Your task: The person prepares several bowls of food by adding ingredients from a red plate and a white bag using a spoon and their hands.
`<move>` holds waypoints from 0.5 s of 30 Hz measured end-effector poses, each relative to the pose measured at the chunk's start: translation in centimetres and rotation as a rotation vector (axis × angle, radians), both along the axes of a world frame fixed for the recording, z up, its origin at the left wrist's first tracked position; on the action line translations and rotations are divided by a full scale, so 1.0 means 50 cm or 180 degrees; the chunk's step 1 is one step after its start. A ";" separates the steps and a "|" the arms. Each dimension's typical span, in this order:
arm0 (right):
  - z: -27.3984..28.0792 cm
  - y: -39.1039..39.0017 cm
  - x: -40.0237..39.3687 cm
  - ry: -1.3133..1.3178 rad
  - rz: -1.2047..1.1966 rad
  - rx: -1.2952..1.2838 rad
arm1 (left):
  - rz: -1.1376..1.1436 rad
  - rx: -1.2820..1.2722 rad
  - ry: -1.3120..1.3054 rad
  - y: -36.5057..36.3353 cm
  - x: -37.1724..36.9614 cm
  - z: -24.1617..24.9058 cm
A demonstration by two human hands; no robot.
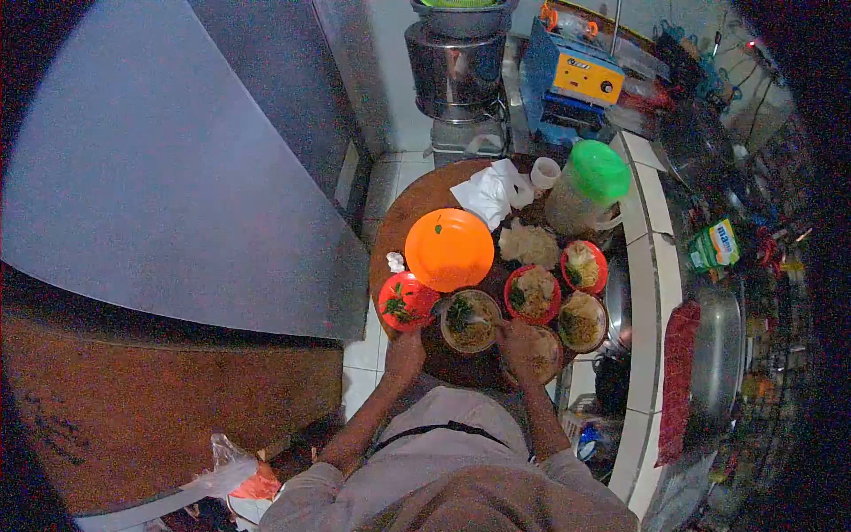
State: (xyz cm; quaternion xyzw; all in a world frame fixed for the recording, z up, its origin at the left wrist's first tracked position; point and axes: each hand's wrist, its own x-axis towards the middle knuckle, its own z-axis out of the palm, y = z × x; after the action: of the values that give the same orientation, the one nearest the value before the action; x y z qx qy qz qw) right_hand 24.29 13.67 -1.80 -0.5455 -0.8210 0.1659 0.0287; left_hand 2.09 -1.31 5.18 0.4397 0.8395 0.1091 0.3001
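Note:
A bowl of noodles with dark greens (473, 333) stands at the near side of the round table, between my two hands. My left hand (405, 356) is closed beside the red plate of leafy greens (409, 289); a thin grey utensil appears to reach from it towards the bowl's left rim. My right hand (519, 340) is closed at the bowl's right rim, with what looks like a spoon pointing into the noodles. Its forearm partly covers another bowl (544, 356). Small size and blur hide the exact grips.
On the brown round table (396, 213) are an orange plate (450, 253), white tissues (486, 197), a green-lidded jug (598, 173), a cup (545, 171) and filled bowls, including a red one (534, 293). A tiled ledge (640, 266) runs along the right; a large grey panel (160, 177) stands left.

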 end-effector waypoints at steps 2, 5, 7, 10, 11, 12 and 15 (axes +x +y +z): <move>-0.043 -0.013 -0.002 0.0117 0.0638 0.0437 | -0.0112 0.0164 0.0049 -0.005 -0.001 -0.013; -0.214 -0.010 -0.007 -0.0461 0.0043 -0.0192 | -0.0209 0.0322 0.0077 0.000 0.002 -0.011; -0.178 -0.004 -0.010 -0.0183 0.0249 -0.0105 | -0.0194 0.0312 0.0043 0.000 0.003 -0.017; -0.104 -0.014 -0.004 0.0315 0.0384 0.0055 | -0.0245 0.0556 0.0298 -0.002 0.009 -0.039; -0.082 -0.019 -0.003 0.0551 0.0324 0.0126 | -0.0275 0.0340 0.0280 0.001 0.009 -0.042; -0.074 -0.019 0.004 0.0546 0.0319 0.0127 | -0.0305 0.0125 0.0263 0.003 0.009 -0.052; -0.059 -0.014 0.022 0.0966 0.0458 -0.0431 | -0.0370 0.0574 0.0398 -0.001 0.009 -0.070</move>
State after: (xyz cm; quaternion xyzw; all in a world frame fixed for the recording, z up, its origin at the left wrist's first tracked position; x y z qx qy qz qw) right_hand 25.41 12.96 -4.74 -0.4548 -0.8311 0.3029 0.1035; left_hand 2.52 -1.34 1.66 0.5188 0.8164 0.1389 0.2124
